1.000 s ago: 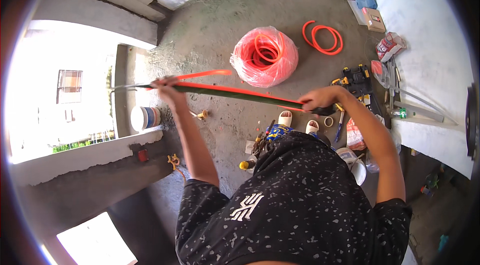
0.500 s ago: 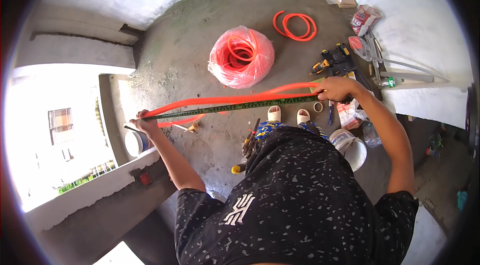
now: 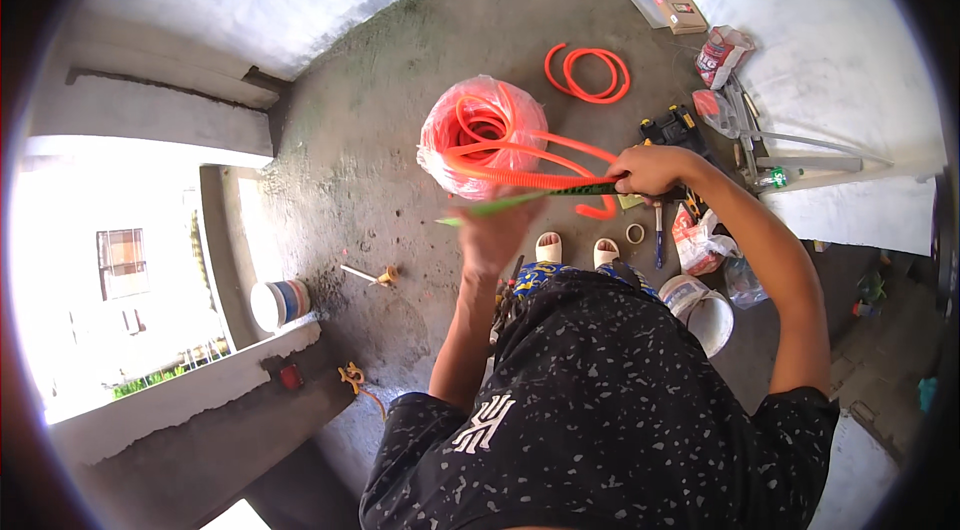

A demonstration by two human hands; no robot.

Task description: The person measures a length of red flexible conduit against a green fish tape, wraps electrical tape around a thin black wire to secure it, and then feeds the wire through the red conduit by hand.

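In my right hand [image 3: 650,172], a length of orange corrugated conduit [image 3: 500,173] is gripped together with a green tape measure blade [image 3: 580,191]; the case is largely hidden by the hand. My left hand [image 3: 497,230] is smeared by motion. The blade runs across its closed fingers, and a bright green stretch sticks out to the left. Just above, the conduit bends round in a loose loop, with one end hanging below my right hand. Behind it on the floor sits a large conduit coil [image 3: 430,150] in clear plastic wrap.
A smaller orange coil [image 3: 590,75] lies farther back. On the right are a black tool case [image 3: 675,130], a blue-handled tool [image 3: 659,235], a tape roll [image 3: 635,233] and a white bucket [image 3: 705,320]. Another bucket [image 3: 278,305] stands by the low wall [image 3: 200,385] at left.
My left hand has swept right toward my right hand, with the tape blade's free end. The conduit, earlier stretched straight between both hands, has left my left hand and curled into a loop.
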